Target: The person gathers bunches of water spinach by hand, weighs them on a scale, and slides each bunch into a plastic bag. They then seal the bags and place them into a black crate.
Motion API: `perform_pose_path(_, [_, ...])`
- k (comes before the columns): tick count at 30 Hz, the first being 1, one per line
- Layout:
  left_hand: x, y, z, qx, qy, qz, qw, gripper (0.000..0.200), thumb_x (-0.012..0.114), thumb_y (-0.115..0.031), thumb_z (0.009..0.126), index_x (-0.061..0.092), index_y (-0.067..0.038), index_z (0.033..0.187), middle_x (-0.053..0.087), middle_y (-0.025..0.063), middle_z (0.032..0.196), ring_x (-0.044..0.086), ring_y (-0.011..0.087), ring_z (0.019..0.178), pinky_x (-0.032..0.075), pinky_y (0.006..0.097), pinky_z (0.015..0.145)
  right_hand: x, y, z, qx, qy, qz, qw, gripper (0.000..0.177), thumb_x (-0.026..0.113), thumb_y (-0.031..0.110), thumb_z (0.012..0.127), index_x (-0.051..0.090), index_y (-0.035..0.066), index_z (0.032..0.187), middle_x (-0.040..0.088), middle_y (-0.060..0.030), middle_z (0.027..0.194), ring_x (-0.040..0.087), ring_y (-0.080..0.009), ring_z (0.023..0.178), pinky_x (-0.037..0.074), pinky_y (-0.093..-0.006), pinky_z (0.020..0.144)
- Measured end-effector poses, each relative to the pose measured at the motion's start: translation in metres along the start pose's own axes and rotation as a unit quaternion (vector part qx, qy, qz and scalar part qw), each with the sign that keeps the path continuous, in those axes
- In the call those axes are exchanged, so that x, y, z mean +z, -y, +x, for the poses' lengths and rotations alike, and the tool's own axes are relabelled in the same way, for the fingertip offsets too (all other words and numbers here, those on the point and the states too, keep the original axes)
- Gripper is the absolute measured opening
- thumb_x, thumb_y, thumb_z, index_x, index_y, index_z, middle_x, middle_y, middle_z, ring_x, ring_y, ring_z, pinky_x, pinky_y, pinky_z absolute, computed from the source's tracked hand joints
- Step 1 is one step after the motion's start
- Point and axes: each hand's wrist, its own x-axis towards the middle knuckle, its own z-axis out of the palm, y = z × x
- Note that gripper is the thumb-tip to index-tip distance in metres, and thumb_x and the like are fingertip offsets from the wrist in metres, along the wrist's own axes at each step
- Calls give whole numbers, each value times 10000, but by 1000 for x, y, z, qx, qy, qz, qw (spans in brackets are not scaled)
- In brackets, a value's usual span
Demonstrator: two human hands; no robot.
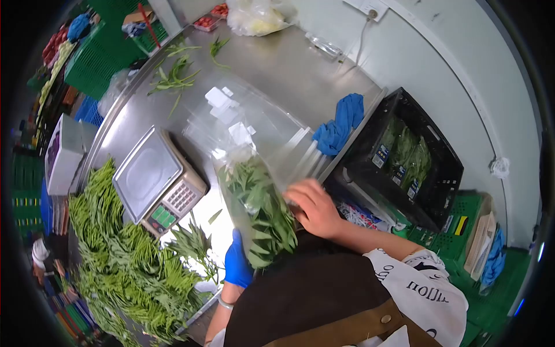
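Feathery greens point(115, 254) heap on the left of the steel bench point(289, 75) beside a flat-topped scale point(156, 179); the blue-gloved left hand point(237, 263) cups the near end of a clear, leaf-stuffed bag point(257, 202), fingers curled round it; the bare right hand point(315, 208) lies against its right side, fingers together.

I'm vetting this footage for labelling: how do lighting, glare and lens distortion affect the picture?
Head view: fisheye bending, black vignette round the rim. Head view: white glare blows out the stainless steel table beside the grey weighing scale. Head view: the clear plastic bag of green leaves, the blue-gloved left hand and bare right hand look sharp.
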Motion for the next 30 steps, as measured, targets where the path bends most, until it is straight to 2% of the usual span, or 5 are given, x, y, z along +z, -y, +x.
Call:
perform_pose_path(13, [-21, -36, 0, 283, -178, -21, 942, 252, 499, -136, 944, 591, 2, 1133, 644, 34, 898, 606, 101, 737, 498, 235, 669, 12, 38, 74, 128, 99, 202, 966, 66, 567, 61, 811, 521, 17, 826, 562, -113, 618, 549, -198, 535, 412, -310, 519])
perform_pose_path(15, [-12, -45, -29, 399, -66, -60, 913, 262, 593, -165, 896, 601, -19, 1114, 641, 32, 868, 604, 106, 719, 499, 233, 639, -16, 59, 79, 104, 73, 226, 966, 91, 574, 83, 812, 510, 19, 814, 557, -112, 635, 552, -244, 541, 420, -339, 530])
perform_pose_path(20, [-29, -59, -43, 272, 27, 48, 961, 167, 649, -160, 838, 587, -13, 888, 632, 88, 764, 592, 159, 648, 477, 272, 593, -7, 40, 76, 246, 155, 269, 918, 149, 567, 66, 825, 482, -19, 737, 494, -94, 557, 465, -131, 486, 364, -288, 478])
perform_pose_path(27, [-33, -64, -98, 319, 95, 105, 937, 137, 615, -100, 835, 657, 30, 847, 658, 97, 782, 608, 159, 720, 474, 284, 682, -81, 85, 81, 85, 175, 256, 947, 95, 601, 75, 795, 561, 9, 739, 544, -65, 615, 516, -148, 536, 401, -268, 525])
perform_pose_path(30, [-28, -56, -75, 266, 95, 137, 949, 143, 562, -79, 877, 654, 29, 861, 656, 75, 807, 592, 138, 735, 461, 269, 717, -57, 67, 85, -139, 30, -56, 988, 116, 651, 117, 768, 583, 24, 763, 599, -82, 790, 581, -188, 729, 444, -307, 620])
